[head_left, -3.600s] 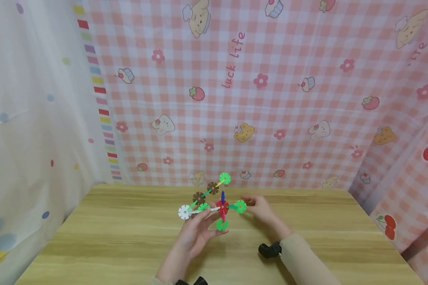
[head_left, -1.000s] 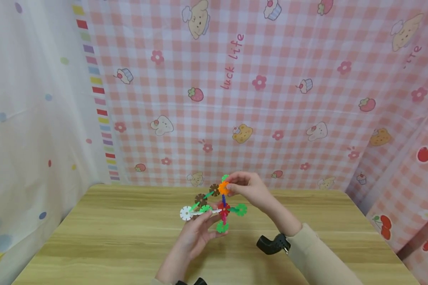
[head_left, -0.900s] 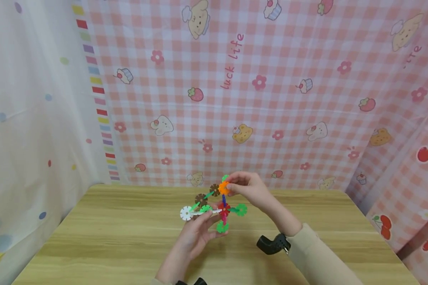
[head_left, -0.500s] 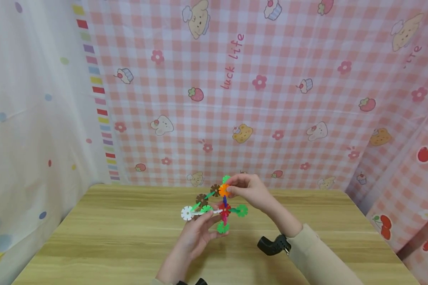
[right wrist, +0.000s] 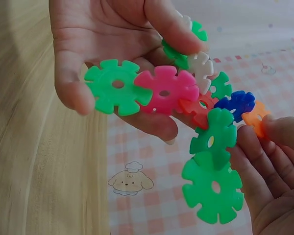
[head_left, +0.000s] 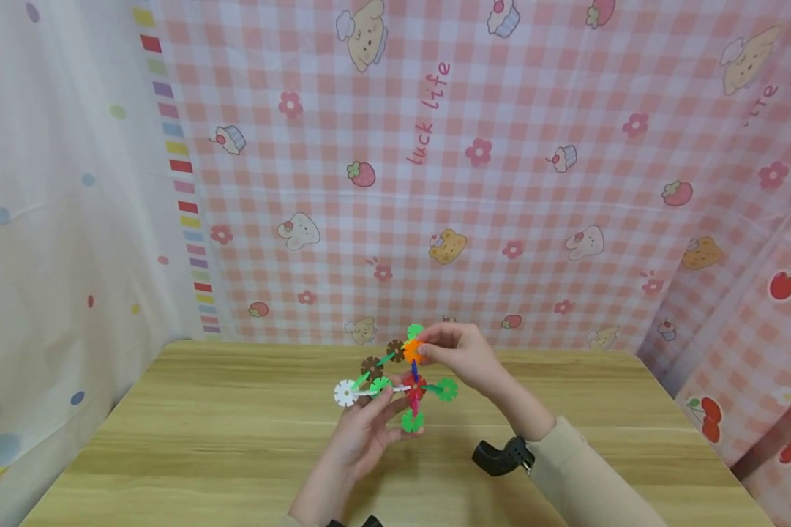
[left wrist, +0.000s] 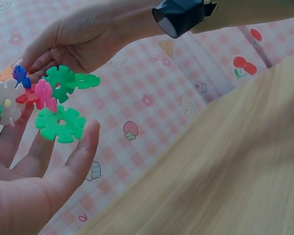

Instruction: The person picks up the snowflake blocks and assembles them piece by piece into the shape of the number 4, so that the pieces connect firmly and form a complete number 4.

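In the head view my left hand (head_left: pixel 362 439) holds up a linked build of notched plastic snowflake discs, with the thumb on a white disc (right wrist: pixel 202 71). A red disc (head_left: pixel 414 386) joins several arms, among them a pink disc (right wrist: pixel 166 90) ending in a green disc (right wrist: pixel 112 88). A chain with brown discs (head_left: pixel 372 368) runs from a white disc (head_left: pixel 346 393) back to a green one (head_left: pixel 415 331). My right hand (head_left: pixel 464 355) pinches an orange disc (head_left: pixel 413 350) between thumb and fingers. In the right wrist view it meets the edge of a blue disc (right wrist: pixel 236 104).
Below the hands lies a wooden table (head_left: pixel 237 439). A pink checked cloth (head_left: pixel 533 197) hangs behind it, and a white dotted curtain (head_left: pixel 59 219) is at the left. A black wrist camera (head_left: pixel 503 457) sits on my right wrist.
Earlier my right hand was low behind the build's right side. It rose and brought the orange disc to the blue disc; since then both hands have barely moved.
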{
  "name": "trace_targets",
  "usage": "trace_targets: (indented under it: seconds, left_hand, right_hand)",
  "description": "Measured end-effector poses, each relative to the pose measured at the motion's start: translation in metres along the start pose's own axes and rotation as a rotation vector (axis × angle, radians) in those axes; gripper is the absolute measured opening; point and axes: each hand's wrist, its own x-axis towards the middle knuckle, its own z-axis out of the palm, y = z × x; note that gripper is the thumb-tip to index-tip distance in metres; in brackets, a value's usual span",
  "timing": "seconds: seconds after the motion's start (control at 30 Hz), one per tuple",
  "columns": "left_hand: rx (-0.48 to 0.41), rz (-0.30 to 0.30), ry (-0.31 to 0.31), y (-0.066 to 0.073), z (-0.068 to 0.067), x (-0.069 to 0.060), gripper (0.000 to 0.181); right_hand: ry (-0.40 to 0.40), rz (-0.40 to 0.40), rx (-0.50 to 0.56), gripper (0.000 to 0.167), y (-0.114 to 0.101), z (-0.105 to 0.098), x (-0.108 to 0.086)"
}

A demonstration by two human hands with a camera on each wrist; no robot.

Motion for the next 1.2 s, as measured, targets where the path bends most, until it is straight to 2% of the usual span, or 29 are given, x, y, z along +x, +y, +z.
trace_targets:
  seconds: [0.23, 0.5, 0.73, 0.87, 1.2]
  left_hand:
    - [-0.024, 0.001, 0.030, -0.0026, 0.0026, 0.0000, 0.013]
    - [-0.024, -0.007, 0.020, -0.0034, 0.0047, -0.0007, 0.014]
    - [-0.044, -0.027, 0.025, -0.0048, 0.0068, -0.0004, 0.017]
    - [-0.041, -0.017, 0.021, -0.0050, 0.0075, -0.0005, 0.019]
    - [-0.040, 0.010, 0.016, -0.0010, 0.0074, -0.0007, 0.016]
  right_hand:
    - [0.002, 0.009, 0.034, 0.016, 0.0029, 0.0004, 0.0001]
    - [-0.012, 0.026, -0.029, 0.013, 0.0003, -0.0024, -0.0003]
    - [-0.018, 0.035, -0.047, 0.015, -0.0013, -0.0057, -0.0025]
    - [-0.024, 0.026, -0.052, 0.015, -0.0023, -0.0067, -0.0032]
    - [0.073, 0.048, -0.010, 0.016, 0.0009, 0.0001, -0.0035]
